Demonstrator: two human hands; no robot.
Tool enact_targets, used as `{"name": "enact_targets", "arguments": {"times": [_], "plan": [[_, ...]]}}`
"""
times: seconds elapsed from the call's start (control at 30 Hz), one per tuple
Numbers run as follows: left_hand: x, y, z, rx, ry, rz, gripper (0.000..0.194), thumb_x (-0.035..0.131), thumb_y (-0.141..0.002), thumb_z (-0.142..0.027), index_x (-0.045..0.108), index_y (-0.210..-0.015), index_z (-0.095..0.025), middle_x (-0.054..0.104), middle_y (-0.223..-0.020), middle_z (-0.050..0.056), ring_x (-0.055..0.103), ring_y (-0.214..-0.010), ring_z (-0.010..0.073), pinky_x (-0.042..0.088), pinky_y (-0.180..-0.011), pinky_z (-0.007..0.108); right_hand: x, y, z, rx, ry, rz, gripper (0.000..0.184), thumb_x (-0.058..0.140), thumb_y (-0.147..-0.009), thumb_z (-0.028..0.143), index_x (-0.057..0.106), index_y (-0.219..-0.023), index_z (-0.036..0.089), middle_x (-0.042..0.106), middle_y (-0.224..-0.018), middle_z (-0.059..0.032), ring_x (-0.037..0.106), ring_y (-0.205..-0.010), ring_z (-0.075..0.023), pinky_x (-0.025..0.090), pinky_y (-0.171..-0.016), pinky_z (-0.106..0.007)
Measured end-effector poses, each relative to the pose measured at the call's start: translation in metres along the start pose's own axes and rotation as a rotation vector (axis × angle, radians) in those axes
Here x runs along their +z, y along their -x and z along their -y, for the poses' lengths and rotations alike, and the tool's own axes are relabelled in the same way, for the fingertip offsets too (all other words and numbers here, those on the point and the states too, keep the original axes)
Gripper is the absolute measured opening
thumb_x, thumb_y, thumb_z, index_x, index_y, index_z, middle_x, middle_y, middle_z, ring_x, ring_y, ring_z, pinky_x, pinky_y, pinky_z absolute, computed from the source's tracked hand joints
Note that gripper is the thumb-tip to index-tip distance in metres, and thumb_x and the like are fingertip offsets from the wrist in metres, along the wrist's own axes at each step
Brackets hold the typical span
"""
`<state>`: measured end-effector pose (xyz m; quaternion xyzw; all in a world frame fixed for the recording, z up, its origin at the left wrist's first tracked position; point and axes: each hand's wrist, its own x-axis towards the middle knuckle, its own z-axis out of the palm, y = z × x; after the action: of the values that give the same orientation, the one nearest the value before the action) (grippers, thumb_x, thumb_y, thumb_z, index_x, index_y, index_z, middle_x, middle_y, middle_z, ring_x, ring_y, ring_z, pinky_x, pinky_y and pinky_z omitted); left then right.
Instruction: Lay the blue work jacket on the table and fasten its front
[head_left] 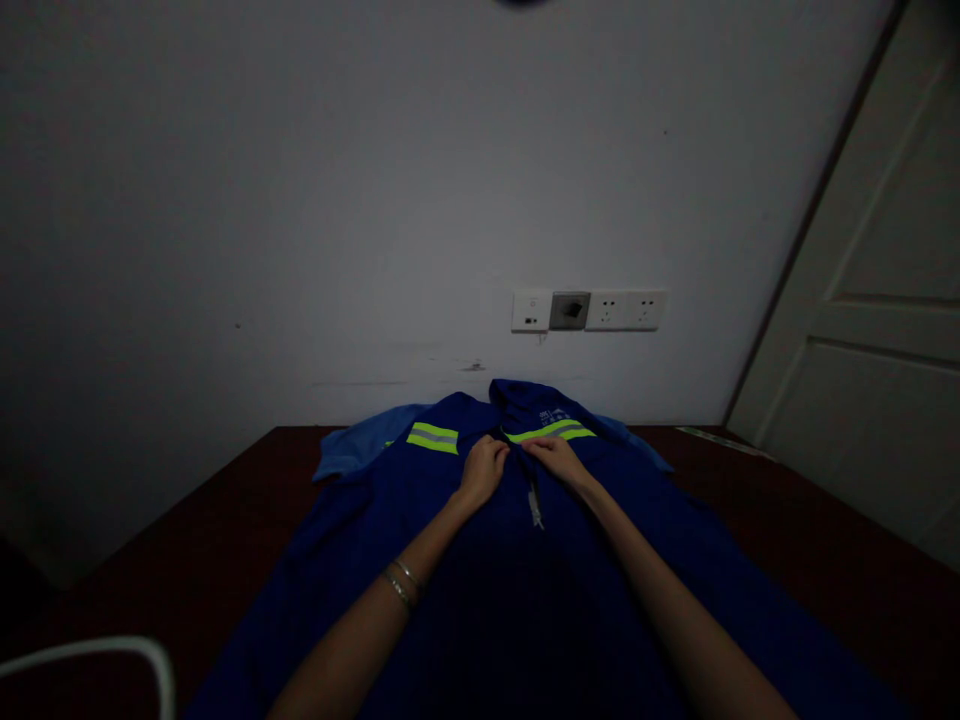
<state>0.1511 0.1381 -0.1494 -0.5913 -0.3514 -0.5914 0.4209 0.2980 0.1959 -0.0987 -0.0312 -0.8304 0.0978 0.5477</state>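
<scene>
A dark blue work jacket (487, 590) with yellow-green reflective stripes lies flat on a dark red table (810, 540), collar toward the wall. My left hand (484, 468) and my right hand (553, 457) meet at the upper chest, just below the collar. Both have fingers pinched on the jacket's front edges on either side of the zip line. A light zipper pull (535, 506) hangs just below my right hand. Thin bracelets circle my left wrist (403, 583).
A lighter blue garment (360, 450) shows under the jacket at the far left. The wall behind carries a row of sockets and a switch (589, 311). A white door (877, 330) stands at the right. A white curved rail (105, 660) sits at the lower left.
</scene>
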Motion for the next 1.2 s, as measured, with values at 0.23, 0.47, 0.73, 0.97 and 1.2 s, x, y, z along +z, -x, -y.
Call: {"name": "enact_targets", "arguments": {"times": [0.23, 0.47, 0.73, 0.97, 1.2], "plan": [[0.000, -0.001, -0.003, 0.003, 0.040, 0.020, 0.023, 0.043, -0.083, -0.016, 0.066, -0.083, -0.015, 0.062, -0.081, 0.006, 0.056, -0.076, 0.0150, 0.042, -0.074, 0.026, 0.000, -0.001, -0.002, -0.055, 0.011, -0.024, 0.027, 0.055, -0.066, 0.033, 0.071, -0.077, 0.015, 0.070, -0.084, -0.0054, 0.063, -0.084, -0.0205, 0.045, -0.083, -0.035], [0.002, -0.002, -0.002, -0.029, 0.046, 0.018, 0.023, 0.044, -0.082, -0.016, 0.067, -0.082, -0.014, 0.065, -0.083, 0.007, 0.057, -0.076, 0.0152, 0.042, -0.074, 0.026, 0.005, 0.000, -0.005, -0.031, -0.010, -0.067, 0.023, 0.062, -0.061, 0.034, 0.070, -0.073, 0.016, 0.070, -0.080, -0.0068, 0.063, -0.080, -0.0216, 0.047, -0.078, -0.036], [0.009, -0.001, 0.001, -0.129, 0.196, -0.031, 0.019, 0.050, -0.079, -0.016, 0.068, -0.083, -0.016, 0.068, -0.086, 0.005, 0.060, -0.078, 0.0146, 0.044, -0.075, 0.026, 0.016, 0.001, -0.009, -0.108, 0.033, -0.123, 0.021, 0.062, -0.060, 0.031, 0.069, -0.071, 0.015, 0.070, -0.075, -0.0058, 0.063, -0.072, -0.0191, 0.048, -0.075, -0.034], [0.011, -0.001, 0.005, -0.208, 0.306, -0.052, 0.016, 0.052, -0.076, -0.017, 0.068, -0.078, -0.016, 0.069, -0.081, 0.004, 0.062, -0.073, 0.0149, 0.046, -0.070, 0.026, 0.024, 0.004, -0.013, -0.138, 0.096, -0.204, 0.020, 0.060, -0.063, 0.030, 0.068, -0.073, 0.015, 0.069, -0.077, -0.0063, 0.062, -0.074, -0.0194, 0.047, -0.075, -0.033], [0.021, -0.002, 0.017, -0.257, 0.466, -0.045, 0.015, 0.053, -0.074, -0.014, 0.061, -0.086, -0.013, 0.066, -0.076, 0.004, 0.061, -0.070, 0.0126, 0.047, -0.067, 0.023, 0.027, 0.006, -0.017, -0.237, 0.182, -0.215, 0.020, 0.055, -0.068, 0.029, 0.068, -0.076, 0.015, 0.068, -0.079, -0.0060, 0.061, -0.077, -0.0189, 0.045, -0.076, -0.031]]}}
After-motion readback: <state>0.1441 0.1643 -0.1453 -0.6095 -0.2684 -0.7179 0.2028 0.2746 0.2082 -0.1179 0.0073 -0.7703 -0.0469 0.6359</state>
